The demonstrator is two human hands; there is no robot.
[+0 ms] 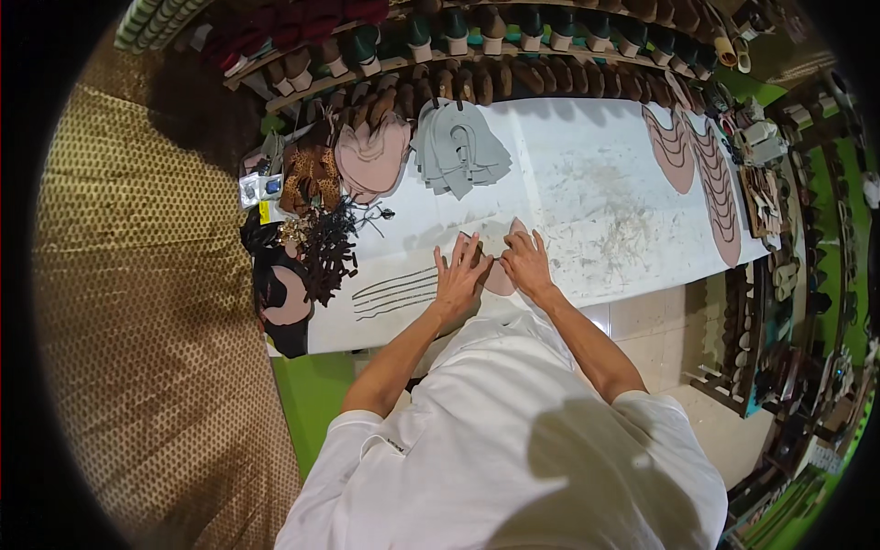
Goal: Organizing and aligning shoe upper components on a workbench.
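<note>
A pink, shoe-upper-shaped piece (499,280) lies at the table's near edge, mostly covered by my hands. My left hand (461,282) rests at its left side with fingers spread and thumb towards the piece. Over the right side, my right hand (529,267) is bent inward, its thumb and fingers pinched close to my left thumb. Whatever that pinch holds is too small to make out. Several thin dark cords (396,294) lie side by side left of my left hand.
Grey cut pieces (460,151) and pink pieces (371,156) are stacked at the back left. Dark trimmings (330,252) heap at the left end. Overlapping pink pieces with dark wavy edges (713,197) lie right. Shoe racks (477,57) line the back.
</note>
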